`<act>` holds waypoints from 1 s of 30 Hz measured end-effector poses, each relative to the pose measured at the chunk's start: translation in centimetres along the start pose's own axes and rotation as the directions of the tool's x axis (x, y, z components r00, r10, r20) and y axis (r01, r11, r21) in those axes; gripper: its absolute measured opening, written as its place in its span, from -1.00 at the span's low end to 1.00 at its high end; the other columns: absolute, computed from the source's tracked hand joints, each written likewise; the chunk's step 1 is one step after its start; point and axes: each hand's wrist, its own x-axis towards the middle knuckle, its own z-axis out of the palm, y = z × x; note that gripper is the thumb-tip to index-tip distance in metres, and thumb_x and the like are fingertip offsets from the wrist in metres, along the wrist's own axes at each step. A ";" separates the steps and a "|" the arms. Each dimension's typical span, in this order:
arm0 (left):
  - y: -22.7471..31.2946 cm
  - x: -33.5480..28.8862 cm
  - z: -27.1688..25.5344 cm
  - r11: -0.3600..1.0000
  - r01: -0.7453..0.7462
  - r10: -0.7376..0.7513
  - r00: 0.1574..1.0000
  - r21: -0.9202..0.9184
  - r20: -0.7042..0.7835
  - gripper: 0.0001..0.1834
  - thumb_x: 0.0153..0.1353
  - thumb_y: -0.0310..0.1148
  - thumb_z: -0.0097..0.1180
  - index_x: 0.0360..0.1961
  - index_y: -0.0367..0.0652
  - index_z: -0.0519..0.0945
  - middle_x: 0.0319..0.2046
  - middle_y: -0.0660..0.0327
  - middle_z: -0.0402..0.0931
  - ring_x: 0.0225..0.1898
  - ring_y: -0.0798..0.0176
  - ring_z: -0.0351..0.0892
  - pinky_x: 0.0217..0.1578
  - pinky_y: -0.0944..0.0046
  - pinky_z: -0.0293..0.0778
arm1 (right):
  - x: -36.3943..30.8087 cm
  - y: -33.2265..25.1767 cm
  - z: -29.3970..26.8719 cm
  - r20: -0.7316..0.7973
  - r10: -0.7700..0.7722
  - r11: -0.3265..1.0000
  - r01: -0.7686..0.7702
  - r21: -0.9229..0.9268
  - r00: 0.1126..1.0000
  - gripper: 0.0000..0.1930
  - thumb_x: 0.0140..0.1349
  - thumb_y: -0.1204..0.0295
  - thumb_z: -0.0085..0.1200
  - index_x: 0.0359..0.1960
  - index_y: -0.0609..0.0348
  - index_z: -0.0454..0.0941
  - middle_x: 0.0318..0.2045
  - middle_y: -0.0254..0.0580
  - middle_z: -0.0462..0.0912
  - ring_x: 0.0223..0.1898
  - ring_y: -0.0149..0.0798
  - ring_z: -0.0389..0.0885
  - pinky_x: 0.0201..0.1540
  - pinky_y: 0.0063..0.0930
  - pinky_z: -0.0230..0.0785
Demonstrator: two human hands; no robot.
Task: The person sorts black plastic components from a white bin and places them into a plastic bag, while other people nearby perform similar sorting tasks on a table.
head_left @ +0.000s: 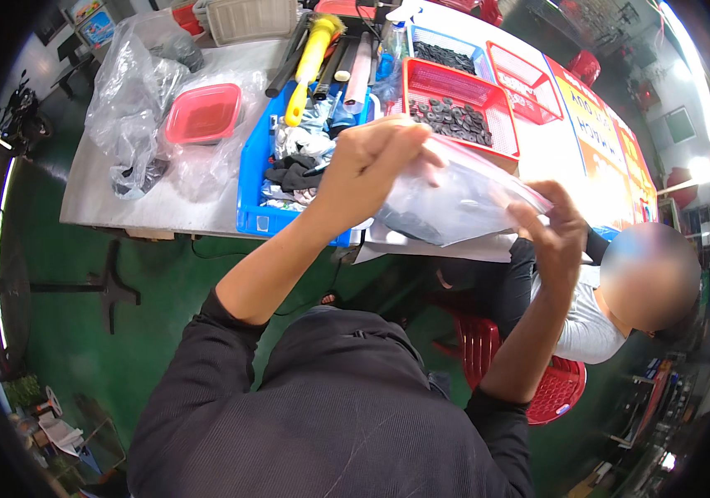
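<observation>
A clear plastic zip bag point(464, 195) with a pinkish strip along its upper edge is stretched between my two hands, over the table's front edge. My left hand point(378, 166) pinches its upper left corner, fingers closed. At the upper right corner, my right hand point(556, 224) grips the bag between thumb and fingers. Something dark shows low in the bag's left part; I cannot tell whether it is inside or behind. Just beyond the bag stands a red basket point(514, 141) of small black ring-shaped parts point(453, 120).
A blue bin point(254, 187) of rags, with a yellow-handled brush point(312, 66) across it, stands left of the bag. Farther left are a red container point(203, 114) and plastic bags point(127, 91). Another person point(591, 319) sits close on my right, by a red chair point(550, 390).
</observation>
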 end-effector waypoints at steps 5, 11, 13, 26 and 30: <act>-1.8 -2.9 -1.6 0.990 0.062 -0.064 0.998 -0.126 -0.015 -0.63 0.43 -0.32 -0.15 -0.39 -0.37 0.57 -0.35 0.15 0.59 -0.40 0.38 0.58 -0.35 0.43 0.43 | -2.4 4.5 5.5 0.221 -0.039 0.997 0.023 0.072 0.974 -0.75 0.12 0.49 0.22 -0.15 0.26 0.60 -0.29 -0.26 0.63 -0.26 -0.40 0.55 -0.11 -0.49 0.39; -3.1 -4.1 -2.4 0.969 0.239 -0.235 0.970 0.070 -0.061 -0.53 0.46 -0.13 -0.27 -0.11 -0.30 0.58 -0.19 0.16 0.54 -0.13 0.33 0.52 -0.05 0.31 0.40 | -3.2 9.6 5.4 0.120 0.088 0.976 -0.110 0.189 0.989 -0.86 0.22 0.53 0.11 -0.22 0.26 0.65 -0.27 -0.32 0.67 -0.17 -0.40 0.55 -0.04 -0.50 0.36; -4.1 -4.1 -2.8 0.969 0.245 -0.240 0.966 0.043 -0.095 -0.52 0.46 -0.11 -0.29 -0.08 -0.27 0.57 -0.19 0.17 0.54 -0.14 0.33 0.52 -0.06 0.29 0.40 | -2.3 9.7 3.3 0.096 0.188 0.962 -0.203 0.185 0.978 -0.86 0.27 0.50 0.05 -0.25 0.23 0.66 -0.29 -0.34 0.67 -0.20 -0.46 0.55 -0.05 -0.53 0.36; -8.4 -2.4 0.2 0.905 0.414 -0.394 0.903 0.100 -0.173 -0.70 0.42 -0.29 -0.13 -0.10 -0.27 0.58 -0.32 0.24 0.55 -0.24 0.40 0.53 -0.16 0.39 0.45 | 9.4 26.8 -7.2 0.254 0.179 0.972 -0.130 -0.197 0.950 -0.64 0.03 0.49 0.28 -0.08 0.19 0.60 0.05 -0.28 0.55 0.08 -0.27 0.48 0.13 -0.40 0.32; -10.2 -2.7 1.9 0.846 0.482 -0.463 0.876 0.228 -0.135 -0.71 0.41 -0.37 -0.15 -0.10 -0.34 0.56 -0.32 0.20 0.57 -0.23 0.39 0.55 -0.16 0.39 0.45 | 6.4 34.7 -7.6 0.171 0.171 0.944 -0.111 -0.312 0.970 -0.64 -0.08 0.51 0.32 -0.16 0.09 0.65 0.08 -0.20 0.52 0.12 -0.13 0.45 0.21 -0.33 0.26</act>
